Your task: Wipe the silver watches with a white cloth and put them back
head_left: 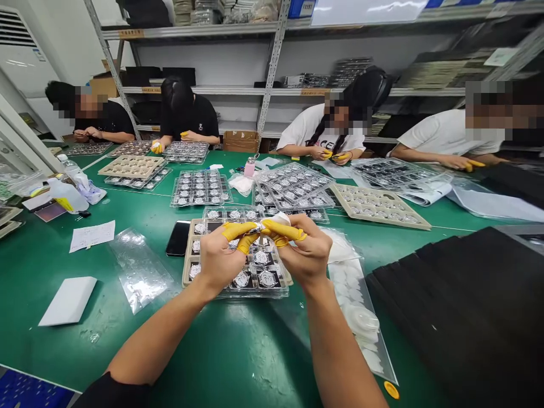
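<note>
Yellow finger cots cover several fingertips on both hands. My left hand is closed, pinching a small shiny metal part whose exact kind I cannot make out. Meeting it from the other side, my right hand is closed with a bit of white cloth at its fingertips, against the part. Directly below both hands lies a clear plastic tray with round silver watch-like parts on black squares. A beige tray shows under its left side.
Left of the tray are a phone, a clear plastic sheet and a white block. On the right are a bag of white pieces and black sheets. More trays and several co-workers line the far side.
</note>
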Motion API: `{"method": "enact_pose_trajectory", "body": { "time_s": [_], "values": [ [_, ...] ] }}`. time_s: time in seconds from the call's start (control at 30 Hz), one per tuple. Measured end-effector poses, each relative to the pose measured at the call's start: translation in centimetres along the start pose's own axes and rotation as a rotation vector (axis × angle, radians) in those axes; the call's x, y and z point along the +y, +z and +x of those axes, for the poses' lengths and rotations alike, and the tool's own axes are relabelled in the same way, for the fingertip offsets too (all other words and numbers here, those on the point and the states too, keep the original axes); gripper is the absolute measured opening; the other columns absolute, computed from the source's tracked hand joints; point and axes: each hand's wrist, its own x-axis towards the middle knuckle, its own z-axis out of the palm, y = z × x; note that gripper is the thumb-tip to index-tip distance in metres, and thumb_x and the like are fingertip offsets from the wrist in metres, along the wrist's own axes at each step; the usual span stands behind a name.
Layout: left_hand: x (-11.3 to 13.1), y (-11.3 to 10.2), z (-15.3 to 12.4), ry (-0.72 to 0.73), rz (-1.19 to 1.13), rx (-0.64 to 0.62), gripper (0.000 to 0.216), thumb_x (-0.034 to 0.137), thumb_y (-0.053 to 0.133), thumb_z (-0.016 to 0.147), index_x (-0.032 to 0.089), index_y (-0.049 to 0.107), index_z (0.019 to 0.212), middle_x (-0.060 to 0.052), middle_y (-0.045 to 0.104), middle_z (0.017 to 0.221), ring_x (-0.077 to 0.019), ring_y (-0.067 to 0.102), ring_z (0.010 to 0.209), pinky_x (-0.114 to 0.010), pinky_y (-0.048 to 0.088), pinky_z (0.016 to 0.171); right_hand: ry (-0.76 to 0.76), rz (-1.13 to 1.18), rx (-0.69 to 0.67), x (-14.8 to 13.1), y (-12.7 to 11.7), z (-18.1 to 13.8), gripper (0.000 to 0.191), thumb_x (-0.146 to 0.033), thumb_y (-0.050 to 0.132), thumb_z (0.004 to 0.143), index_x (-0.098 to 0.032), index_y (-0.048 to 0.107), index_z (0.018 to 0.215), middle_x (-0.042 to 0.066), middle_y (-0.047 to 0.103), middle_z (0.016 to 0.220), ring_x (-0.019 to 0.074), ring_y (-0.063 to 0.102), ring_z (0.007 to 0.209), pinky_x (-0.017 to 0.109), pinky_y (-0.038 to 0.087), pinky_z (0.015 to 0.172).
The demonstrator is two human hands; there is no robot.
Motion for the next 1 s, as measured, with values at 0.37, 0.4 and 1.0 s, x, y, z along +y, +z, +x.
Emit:
{"method": "enact_pose_trajectory", "body": {
  "time_s": [0.37,0.4,1.0],
  "values": [
    [-0.1,0.7,-0.4,-0.205,-0.165,0.028,0.020,0.016,0.079,0.081,0.021,0.084,0.100,-0.005,0.083,0.095,-0.0186,0.079,0.084,-0.029,0.066,0.082,0.224,0.111,0.037,-0.7,1.2,0.3,0.022,-0.012,0.072,0.085,-0.027,0.084,0.096,0.003,0.076,0.086,0.0138,0.069,0.074,0.027,0.055,0.063],
    [-0.1,0.9,-0.4,-0.283,-0.250,0.024,0.019,0.018,0.080,0.081,0.020,0.083,0.100,-0.006,0.083,0.095,-0.0186,0.080,0.084,-0.029,0.067,0.081,0.296,0.163,0.053,-0.6,1.4,0.3,0.017,-0.016,0.074,0.084,-0.026,0.084,0.094,0.003,0.075,0.084,0.0128,0.067,0.070,0.025,0.053,0.059],
    [-0.6,2.1,-0.2,-0.571,-0.650,0.084,0.027,0.026,0.093,0.069,0.018,0.082,0.092,-0.005,0.078,0.097,-0.0169,0.077,0.092,-0.030,0.065,0.089,0.210,-0.049,0.179,-0.8,1.1,0.3,0.021,-0.010,0.070,0.083,-0.023,0.083,0.091,0.002,0.073,0.081,0.0113,0.063,0.062,0.023,0.049,0.050]
  ]
}}
